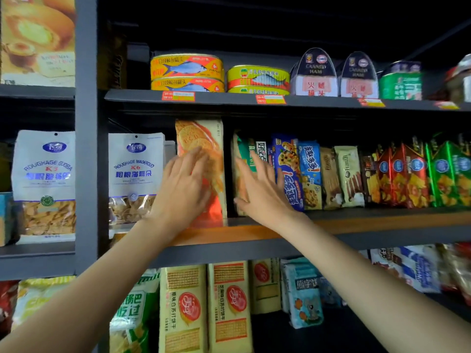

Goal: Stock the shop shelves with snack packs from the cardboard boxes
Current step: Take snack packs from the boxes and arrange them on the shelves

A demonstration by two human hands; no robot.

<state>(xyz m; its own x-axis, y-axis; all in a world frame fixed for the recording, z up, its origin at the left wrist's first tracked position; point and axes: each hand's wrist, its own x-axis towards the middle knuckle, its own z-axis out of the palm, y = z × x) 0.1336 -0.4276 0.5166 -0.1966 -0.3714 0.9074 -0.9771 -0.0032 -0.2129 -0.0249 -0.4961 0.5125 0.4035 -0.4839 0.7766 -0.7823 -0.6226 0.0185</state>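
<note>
— Where are we with the stocking?

— We are well into it, by our reading. The middle shelf with the orange front edge point(254, 231) is nearly full: our left hand point(186, 179) lies with straight fingers flat against the tall cream-and-orange biscuit pack point(204, 138), which stands upright at the left end of the row. Our right hand point(257, 184) presses, fingers straight too, on the green-and-white snack pack point(244, 151) just beside the blue cookie pack point(288, 169). Neither grip is clamped on anything; both are apart and pushing.

— So what is left?

— There is a dark gap between the biscuit pack and the green-and-white one, so we judge that this row wants closing up or one more pack. The lower shelf also shows bare dark space to the right of the pale yellow cracker packs point(229, 301).

— And what can we not see?

— The cardboard boxes are nowhere in view, so we cannot say how much stock remains. The lower part of the green-and-white pack is behind our right hand. The right edge of the shelves is blurred; the red and green wrapped packs point(433, 174) there are possibly crisps, but we cannot read them. The oval yellow fish tins point(187, 72) above look settled.
</note>
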